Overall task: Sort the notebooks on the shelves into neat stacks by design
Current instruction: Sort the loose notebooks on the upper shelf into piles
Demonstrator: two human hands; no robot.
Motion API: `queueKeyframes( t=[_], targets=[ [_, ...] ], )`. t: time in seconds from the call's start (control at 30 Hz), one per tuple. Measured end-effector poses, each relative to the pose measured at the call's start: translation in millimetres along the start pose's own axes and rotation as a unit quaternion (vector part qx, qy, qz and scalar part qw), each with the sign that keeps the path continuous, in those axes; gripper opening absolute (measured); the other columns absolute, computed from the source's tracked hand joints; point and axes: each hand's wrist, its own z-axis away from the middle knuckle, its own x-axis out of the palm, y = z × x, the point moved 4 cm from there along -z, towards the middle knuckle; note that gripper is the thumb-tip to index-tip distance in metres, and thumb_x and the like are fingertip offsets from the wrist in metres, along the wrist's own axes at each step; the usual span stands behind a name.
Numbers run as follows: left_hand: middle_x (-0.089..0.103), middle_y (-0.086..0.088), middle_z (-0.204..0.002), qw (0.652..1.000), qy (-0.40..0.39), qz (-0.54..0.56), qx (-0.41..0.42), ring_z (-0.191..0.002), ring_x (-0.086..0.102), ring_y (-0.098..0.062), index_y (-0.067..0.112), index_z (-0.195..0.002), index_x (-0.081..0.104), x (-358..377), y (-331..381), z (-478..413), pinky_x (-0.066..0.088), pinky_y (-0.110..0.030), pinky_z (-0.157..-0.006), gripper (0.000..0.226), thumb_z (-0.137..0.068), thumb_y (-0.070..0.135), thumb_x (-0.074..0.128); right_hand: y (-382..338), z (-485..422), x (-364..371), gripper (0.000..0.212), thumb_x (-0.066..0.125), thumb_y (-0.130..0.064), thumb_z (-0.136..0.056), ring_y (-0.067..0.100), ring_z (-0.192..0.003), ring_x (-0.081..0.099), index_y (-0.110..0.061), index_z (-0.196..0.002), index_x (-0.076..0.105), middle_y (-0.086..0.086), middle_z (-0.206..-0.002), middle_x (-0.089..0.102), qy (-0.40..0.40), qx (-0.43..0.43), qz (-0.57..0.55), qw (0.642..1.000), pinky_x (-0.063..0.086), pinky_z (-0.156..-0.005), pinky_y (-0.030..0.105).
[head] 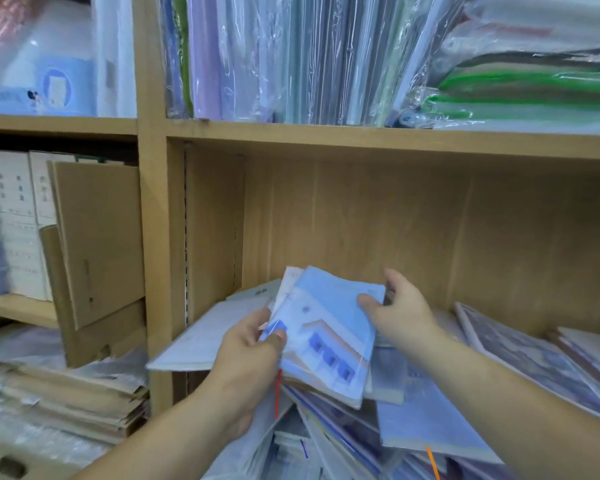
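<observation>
I see a light wooden shelving unit [361, 140]. In front of its middle bay, the left hand [246, 355] grips the lower left edge of a small stack of pale-blue plastic-wrapped notebooks [329, 334], thumb curled on top. The right hand [399, 306] pinches the stack's upper right corner. The stack is held above a loose heap of wrapped notebooks [430, 420] on the shelf. Plastic-sleeved folders [291, 57] stand on the shelf above, and a brown cardboard box [97, 237] leans in the left bay.

Two hands hold notebooks: the left hand [246, 355] and the right hand [402, 306]. At least two are in the held bunch, a blue building-print notebook [329, 334] in front and a pale notebook [289, 282] behind. There are two markers, a red-orange ribbon [276, 393] and an orange ribbon [432, 460]. Two white boxes [11, 188] stand far left. The loose pile [343, 445] is too blurred to count.
</observation>
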Motion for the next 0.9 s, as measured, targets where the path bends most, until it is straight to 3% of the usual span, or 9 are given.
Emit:
queueKeyframes(
  t=[0.13, 0.3, 0.43, 0.53, 0.6, 0.67, 0.73, 0.83, 0.9],
  targets=[
    [0.078, -0.007, -0.107, 0.997, -0.023, 0.016, 0.073, -0.096, 0.076, -0.024, 0.018, -0.125, 0.064, 1, 26, 24, 0.059, -0.026, -0.067, 0.029, -0.107, 0.005, 0.044, -7, 27, 8, 0.021, 0.067, -0.028, -0.098, 0.02, -0.083, 0.075, -0.011, -0.108, 0.067, 0.003, -0.102, 0.078, -0.107, 0.08, -0.144, 0.98, 0.06, -0.082, 0.04],
    [0.074, 0.007, -0.12, 0.98, -0.138, -0.075, 0.122, -0.108, 0.071, -0.012, 0.03, -0.136, 0.056, 37, 32, 45, 0.056, -0.019, -0.078, 0.041, -0.108, 0.005, 0.041, -20, 48, -36, 0.021, 0.048, -0.024, -0.107, 0.011, -0.099, 0.071, -0.027, -0.123, 0.061, -0.011, -0.111, 0.074, -0.099, -0.024, -0.088, 0.991, 0.057, -0.081, 0.031],
    [0.069, 0.016, -0.129, 0.954, -0.203, -0.131, 0.176, -0.119, 0.062, 0.0, 0.028, -0.142, 0.051, 85, 36, 67, 0.05, -0.019, -0.096, 0.043, -0.103, 0.012, 0.046, -13, 59, -109, 0.024, 0.049, -0.032, -0.106, 0.019, -0.087, 0.068, -0.03, -0.112, 0.072, 0.008, -0.101, 0.074, -0.071, -0.039, -0.099, 0.992, 0.053, -0.081, 0.037],
    [0.074, 0.019, -0.096, 0.947, -0.224, -0.141, 0.184, -0.079, 0.065, -0.002, 0.037, -0.127, 0.06, 139, 44, 83, 0.052, -0.02, -0.069, 0.034, -0.106, 0.015, 0.045, 14, 66, -163, 0.026, 0.054, -0.032, -0.102, 0.014, -0.066, 0.054, -0.012, -0.099, 0.071, 0.004, -0.076, 0.065, 0.011, -0.013, -0.045, 0.999, 0.041, -0.065, 0.029],
    [0.063, 0.014, -0.069, 0.949, -0.21, -0.159, 0.172, -0.053, 0.049, -0.007, 0.035, -0.109, 0.065, 173, 42, 85, 0.041, -0.021, -0.05, 0.03, -0.107, 0.015, 0.044, 38, 76, -193, 0.026, 0.056, -0.033, -0.101, 0.01, -0.061, 0.059, -0.013, -0.091, 0.069, -0.01, -0.067, 0.066, 0.023, 0.036, -0.007, 0.999, 0.045, -0.062, 0.026],
    [0.047, 0.004, -0.058, 0.953, -0.195, -0.181, 0.145, -0.047, 0.036, -0.013, 0.023, -0.096, 0.064, 207, 33, 86, 0.029, -0.025, -0.047, 0.023, -0.105, 0.017, 0.044, 64, 89, -218, 0.019, 0.064, -0.036, -0.093, 0.018, -0.084, 0.073, -0.019, -0.098, 0.071, -0.009, -0.082, 0.077, -0.007, 0.099, -0.013, 0.995, 0.059, -0.081, 0.037],
    [0.041, 0.009, -0.05, 0.955, -0.183, -0.199, 0.123, -0.044, 0.035, -0.013, 0.016, -0.095, 0.064, 239, 18, 89, 0.027, -0.027, -0.047, 0.024, -0.104, 0.012, 0.042, 81, 103, -245, 0.047, 0.075, -0.045, -0.072, 0.029, -0.106, 0.072, -0.023, -0.113, 0.069, -0.001, -0.103, 0.078, -0.044, 0.143, -0.048, 0.988, 0.053, -0.098, 0.049],
    [0.055, 0.008, -0.069, 0.935, -0.201, -0.251, 0.15, -0.055, 0.055, -0.014, 0.007, -0.117, 0.066, 289, 3, 93, 0.043, -0.034, -0.056, 0.031, -0.104, 0.011, 0.037, 95, 113, -293, 0.069, 0.089, -0.037, -0.063, 0.021, -0.108, 0.072, -0.021, -0.125, 0.065, -0.002, -0.11, 0.077, -0.063, 0.144, -0.104, 0.982, 0.051, -0.102, 0.041],
    [0.052, 0.003, -0.07, 0.931, -0.197, -0.258, 0.166, -0.052, 0.046, -0.009, 0.003, -0.109, 0.063, 325, -5, 85, 0.037, -0.021, -0.051, 0.028, -0.103, 0.007, 0.036, 99, 116, -317, 0.074, 0.094, -0.03, -0.062, 0.012, -0.103, 0.071, -0.022, -0.129, 0.063, -0.005, -0.115, 0.076, -0.095, 0.118, -0.094, 0.984, 0.052, -0.086, 0.032]
  ],
)
